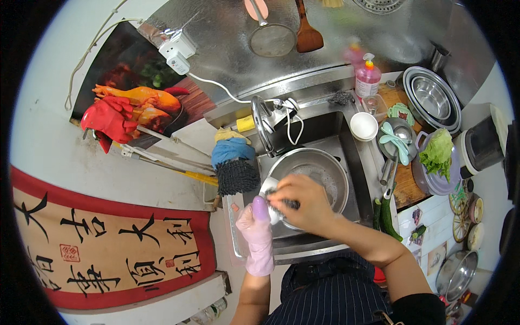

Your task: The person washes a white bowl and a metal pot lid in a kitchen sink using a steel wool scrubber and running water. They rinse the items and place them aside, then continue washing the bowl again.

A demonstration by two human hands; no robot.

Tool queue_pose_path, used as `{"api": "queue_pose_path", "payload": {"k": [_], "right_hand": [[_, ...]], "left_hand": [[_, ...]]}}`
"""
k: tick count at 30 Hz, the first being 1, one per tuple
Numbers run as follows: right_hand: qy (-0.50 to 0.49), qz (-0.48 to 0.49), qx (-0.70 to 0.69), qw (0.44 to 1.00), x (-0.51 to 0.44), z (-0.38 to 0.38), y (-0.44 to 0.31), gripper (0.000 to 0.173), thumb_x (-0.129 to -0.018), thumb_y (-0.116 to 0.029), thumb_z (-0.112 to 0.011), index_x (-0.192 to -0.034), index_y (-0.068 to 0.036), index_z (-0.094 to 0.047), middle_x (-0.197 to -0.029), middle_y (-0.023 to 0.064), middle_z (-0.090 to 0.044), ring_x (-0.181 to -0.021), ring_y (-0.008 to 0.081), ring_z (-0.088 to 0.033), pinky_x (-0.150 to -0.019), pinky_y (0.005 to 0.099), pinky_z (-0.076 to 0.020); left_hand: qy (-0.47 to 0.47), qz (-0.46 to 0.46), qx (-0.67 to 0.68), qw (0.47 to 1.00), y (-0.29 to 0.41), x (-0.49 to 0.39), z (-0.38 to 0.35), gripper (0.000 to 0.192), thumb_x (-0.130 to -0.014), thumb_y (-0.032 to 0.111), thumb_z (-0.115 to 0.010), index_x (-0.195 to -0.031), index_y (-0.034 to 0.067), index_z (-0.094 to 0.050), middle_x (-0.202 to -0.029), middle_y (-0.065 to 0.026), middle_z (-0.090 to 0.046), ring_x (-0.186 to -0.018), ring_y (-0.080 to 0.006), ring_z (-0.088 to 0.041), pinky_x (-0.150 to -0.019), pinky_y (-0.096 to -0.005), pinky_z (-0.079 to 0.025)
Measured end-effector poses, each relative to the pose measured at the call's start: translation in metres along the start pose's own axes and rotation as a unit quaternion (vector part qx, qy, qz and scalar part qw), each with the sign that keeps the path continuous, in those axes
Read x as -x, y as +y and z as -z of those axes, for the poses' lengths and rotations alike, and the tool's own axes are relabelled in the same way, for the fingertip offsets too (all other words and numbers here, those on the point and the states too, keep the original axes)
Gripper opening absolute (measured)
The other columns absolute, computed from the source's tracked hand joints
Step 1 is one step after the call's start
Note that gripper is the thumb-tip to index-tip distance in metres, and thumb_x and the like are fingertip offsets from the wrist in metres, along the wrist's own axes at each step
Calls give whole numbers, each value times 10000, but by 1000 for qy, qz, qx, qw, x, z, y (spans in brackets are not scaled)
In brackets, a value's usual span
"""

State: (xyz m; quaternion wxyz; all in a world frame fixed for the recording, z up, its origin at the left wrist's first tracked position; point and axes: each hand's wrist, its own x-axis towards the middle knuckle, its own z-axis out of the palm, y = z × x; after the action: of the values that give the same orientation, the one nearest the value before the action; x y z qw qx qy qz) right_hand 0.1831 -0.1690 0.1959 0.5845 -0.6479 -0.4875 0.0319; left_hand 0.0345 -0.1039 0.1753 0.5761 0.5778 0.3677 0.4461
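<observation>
My left hand (256, 233), in a pink glove with a purple thumb, grips a small white dish (269, 185), probably a bowl. Its far side is covered by my right hand (305, 203), which is bare and pinches a dark steel-wool scourer (291, 203) against the dish. Both hands are over the left edge of a large stainless steel basin (344, 172). Suds float on the water in that basin, which stands in the steel sink (359, 187) below the curved faucet (260, 122).
Left of the sink hang a blue cloth (231, 150) and a black chenille mitt (237, 176). White bowls (364, 126), a pink soap bottle (368, 79) and a lilac pot (424, 178) with lettuce (438, 152) stand to the right. Cucumbers (389, 219) lie near the sink's right edge.
</observation>
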Motion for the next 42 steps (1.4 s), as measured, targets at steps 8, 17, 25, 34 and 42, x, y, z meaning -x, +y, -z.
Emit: {"api": "queue_pose_path", "payload": {"k": [8,17,25,34,42], "right_hand": [[3,-3,9,1000,-3,7,-9,118,-743,-103,-769,-858,-100,-742,-873,72,-662,-794,264,-630,-672,347,-496],[24,-51,44,997,-5,10,-17,94,-754,-141,-766,-840,-145,-728,-882,33,-658,-807,247,-628,-672,345,-502],[-83,-158,-164,970,4,7,12,209,-809,-112,-721,-1018,-105,-733,-936,17,-672,-816,191,-636,-699,300,-513],[-126,-438,-559,693,24,21,40,488,-821,-68,-703,-1293,-61,-582,-945,64,-671,-614,76,-622,-372,200,-412],[-144,-403,-487,762,17,24,57,457,-791,-106,-750,-1222,-70,-603,-860,39,-648,-545,74,-588,-343,186,-362]], "left_hand": [[-11,-24,15,1000,1,0,-5,314,-916,182,-690,-661,15,-615,-629,31,-552,-604,-49,-464,-541,-248,-366],[-31,-133,-48,989,8,6,-9,323,-919,157,-678,-644,16,-583,-611,34,-526,-594,-50,-430,-531,-250,-352],[-6,-73,58,996,-9,0,5,380,-943,347,-607,-867,-20,-673,-793,-85,-684,-691,-153,-640,-651,-286,-519],[55,69,190,978,-25,-8,9,649,-966,557,-471,-1071,-61,-638,-967,-163,-700,-865,-250,-701,-753,-398,-583],[-25,-7,-130,991,-8,-7,12,598,-988,531,-474,-994,-43,-645,-928,-114,-697,-859,-196,-672,-729,-346,-546]]}}
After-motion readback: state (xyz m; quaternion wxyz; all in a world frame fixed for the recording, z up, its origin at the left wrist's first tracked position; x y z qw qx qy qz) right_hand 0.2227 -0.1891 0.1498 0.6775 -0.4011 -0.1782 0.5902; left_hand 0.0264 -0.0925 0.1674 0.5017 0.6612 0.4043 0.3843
